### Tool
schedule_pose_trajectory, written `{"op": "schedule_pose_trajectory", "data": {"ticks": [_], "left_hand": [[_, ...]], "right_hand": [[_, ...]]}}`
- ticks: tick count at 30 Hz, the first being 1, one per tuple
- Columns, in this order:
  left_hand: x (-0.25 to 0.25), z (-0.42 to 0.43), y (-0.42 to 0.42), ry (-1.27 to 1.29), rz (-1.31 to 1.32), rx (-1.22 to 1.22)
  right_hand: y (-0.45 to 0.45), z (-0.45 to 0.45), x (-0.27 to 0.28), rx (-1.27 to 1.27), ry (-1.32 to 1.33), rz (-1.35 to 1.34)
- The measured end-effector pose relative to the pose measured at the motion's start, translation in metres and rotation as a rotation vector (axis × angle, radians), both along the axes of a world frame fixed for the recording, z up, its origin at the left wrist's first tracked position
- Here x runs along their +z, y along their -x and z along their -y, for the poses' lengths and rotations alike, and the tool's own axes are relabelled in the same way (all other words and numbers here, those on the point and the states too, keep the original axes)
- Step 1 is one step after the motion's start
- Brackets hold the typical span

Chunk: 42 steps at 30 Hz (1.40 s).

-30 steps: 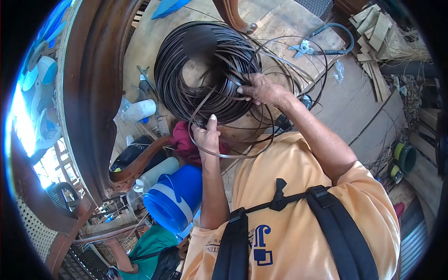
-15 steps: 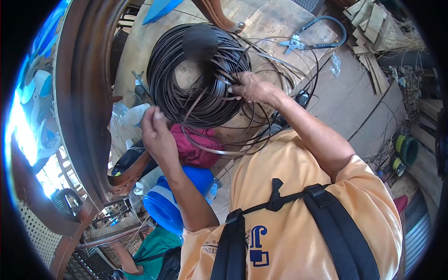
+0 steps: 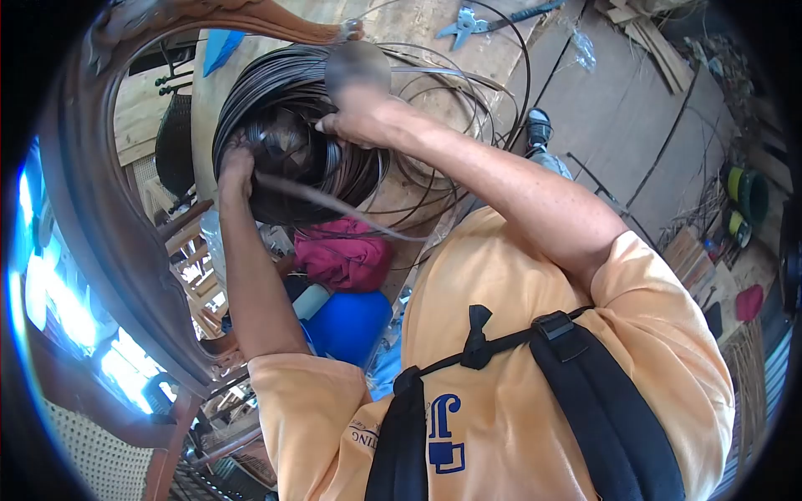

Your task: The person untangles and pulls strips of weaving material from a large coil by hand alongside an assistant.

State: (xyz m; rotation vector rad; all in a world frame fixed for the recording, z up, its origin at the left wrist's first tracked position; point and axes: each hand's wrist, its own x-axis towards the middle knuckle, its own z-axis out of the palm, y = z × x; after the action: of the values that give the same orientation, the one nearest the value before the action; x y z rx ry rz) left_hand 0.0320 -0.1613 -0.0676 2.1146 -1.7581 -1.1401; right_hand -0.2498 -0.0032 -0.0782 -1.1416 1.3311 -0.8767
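A large coil of dark brown strips point(image 3: 259, 75) stands tilted on the wooden board, its opening turned toward me. At the coil's left side, my left hand point(image 3: 236, 159) is closed round the strips, with part of its fingers in shadow. My right hand point(image 3: 361, 118) grips the upper right of the coil, its thumb toward the opening; a blurred round patch covers some of its fingers. One loose strip point(image 3: 334, 203) runs from the coil toward my shirt, and more loops trail off to the right.
Carved wooden chair frame point(image 3: 79, 167) along the left. Pink cloth point(image 3: 347, 255) and blue bucket point(image 3: 351, 326) below the coil. Pliers point(image 3: 464, 27) and plastic wrap point(image 3: 583, 50) at the top. A shoe point(image 3: 539, 125) right of the loops. Wood slats point(image 3: 660, 54) at upper right.
My left hand has gone from beside the white bottle to the coil's left side and closed there. My right hand has shifted up and left on the coil, which is now tilted. The view has shifted.
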Motion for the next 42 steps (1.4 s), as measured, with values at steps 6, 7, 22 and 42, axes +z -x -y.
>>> {"op": "schedule_pose_trajectory", "data": {"ticks": [6, 7, 22, 42], "left_hand": [[-0.003, 0.012, -0.004, 0.008, 0.377, -0.231], [0.000, 0.005, 0.004, -0.034, 0.279, -0.103], [-0.100, 0.018, -0.013, 0.201, 1.094, -0.840], [0.109, -0.124, 0.080, 0.091, -0.232, -0.266]], "right_hand": [[0.001, 0.005, -0.004, -0.021, 0.015, -0.048], [0.002, 0.004, -0.004, -0.019, 0.000, -0.042], [0.000, 0.004, -0.009, -0.051, -0.026, -0.013], [0.009, 0.017, 0.008, 0.049, -0.175, -0.077]]}}
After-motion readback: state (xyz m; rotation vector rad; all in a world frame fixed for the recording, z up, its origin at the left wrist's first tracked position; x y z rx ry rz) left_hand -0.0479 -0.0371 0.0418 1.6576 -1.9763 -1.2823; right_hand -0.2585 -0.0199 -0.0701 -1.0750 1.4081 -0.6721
